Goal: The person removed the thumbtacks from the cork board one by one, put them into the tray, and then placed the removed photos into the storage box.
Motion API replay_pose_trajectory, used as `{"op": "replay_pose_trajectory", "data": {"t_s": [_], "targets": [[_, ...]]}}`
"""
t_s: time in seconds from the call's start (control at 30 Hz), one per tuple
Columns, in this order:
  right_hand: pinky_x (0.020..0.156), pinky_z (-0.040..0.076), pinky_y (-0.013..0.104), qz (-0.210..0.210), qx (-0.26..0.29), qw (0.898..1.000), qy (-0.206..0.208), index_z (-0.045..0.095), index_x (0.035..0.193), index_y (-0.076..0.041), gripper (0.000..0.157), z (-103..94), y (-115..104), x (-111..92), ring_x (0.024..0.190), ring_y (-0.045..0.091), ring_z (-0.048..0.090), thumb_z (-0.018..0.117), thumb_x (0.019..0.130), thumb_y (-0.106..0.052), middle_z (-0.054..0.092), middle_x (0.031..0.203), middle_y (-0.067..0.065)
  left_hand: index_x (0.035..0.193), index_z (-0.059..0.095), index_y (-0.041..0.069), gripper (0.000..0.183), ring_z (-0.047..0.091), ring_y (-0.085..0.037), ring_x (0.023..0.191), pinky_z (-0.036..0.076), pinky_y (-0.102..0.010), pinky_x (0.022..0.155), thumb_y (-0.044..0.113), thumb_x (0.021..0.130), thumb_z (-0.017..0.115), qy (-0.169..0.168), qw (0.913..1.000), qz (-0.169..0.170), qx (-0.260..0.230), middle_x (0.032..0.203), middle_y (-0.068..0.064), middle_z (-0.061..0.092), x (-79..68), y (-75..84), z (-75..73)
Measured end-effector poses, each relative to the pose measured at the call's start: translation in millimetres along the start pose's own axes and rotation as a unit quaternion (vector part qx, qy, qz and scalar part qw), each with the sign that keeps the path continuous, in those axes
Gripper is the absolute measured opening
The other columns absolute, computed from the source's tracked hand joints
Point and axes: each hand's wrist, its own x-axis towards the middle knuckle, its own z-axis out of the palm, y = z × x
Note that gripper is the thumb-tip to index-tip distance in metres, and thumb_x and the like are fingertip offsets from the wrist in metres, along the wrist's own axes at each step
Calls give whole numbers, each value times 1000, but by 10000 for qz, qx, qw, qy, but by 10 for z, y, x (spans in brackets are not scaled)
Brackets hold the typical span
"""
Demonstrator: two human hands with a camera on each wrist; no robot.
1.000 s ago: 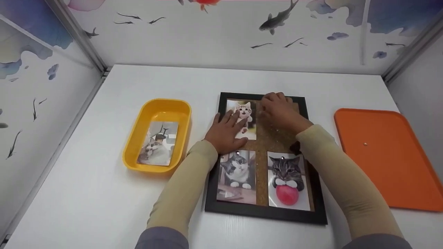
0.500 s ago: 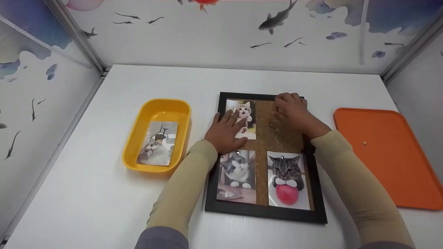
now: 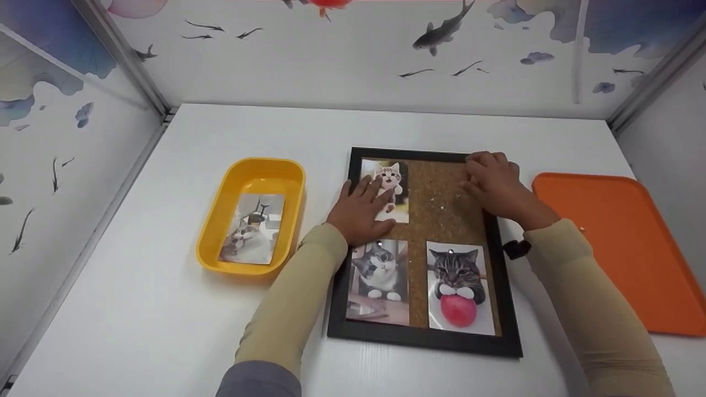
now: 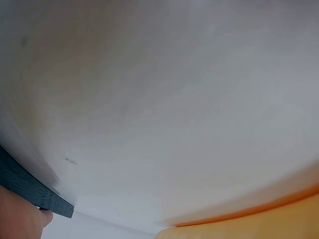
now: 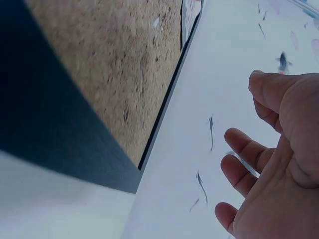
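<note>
A black-framed cork board (image 3: 445,220) lies on the table. Spread flat, my left hand (image 3: 357,215) rests on the kitten photo (image 3: 396,171) at its upper left and on the left frame edge. My right hand (image 3: 499,184) is over the upper right corner, fingers loosely bent. In the right wrist view, nothing shows between the fingers of the right hand (image 5: 279,144). Below are a grey-and-white cat photo (image 3: 378,281) and a photo of a tabby with a pink ball (image 3: 460,286), each with a silvery pin at the top.
Left of the board stands a yellow tray (image 3: 210,242) with another cat photo (image 3: 252,231) inside. An orange tray (image 3: 623,264) lies to the right, with a small pin (image 3: 582,229) on it. Panels with painted fish enclose the white table (image 3: 138,286).
My right hand has moved rightward across the top of the board, from beside the kitten photo to the upper right corner. The left hand has stayed on that photo.
</note>
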Motion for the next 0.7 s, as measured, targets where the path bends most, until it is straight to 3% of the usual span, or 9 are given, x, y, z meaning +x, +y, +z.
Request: {"op": "replay_pose_trajectory", "data": {"t_s": [0.57,0.7], "targets": [[89,25,72,-23,-182,9994,308,54,96,-9,10,-122,299,-435,122,52,34,63,99,-14,44,135,25,161,12,27,76,2,-26,152,5,-58,118,68,98,19,68,10000,40,-46,167,-6,7,15,-4,14],[91,23,72,194,-142,9993,298,54,96,-9,11,-129,381,-544,123,51,33,64,97,-12,44,135,25,161,11,27,75,1,-26,152,4,-57,118,67,98,20,60,9999,40,-77,167,-6,6,10,-2,10]]}}
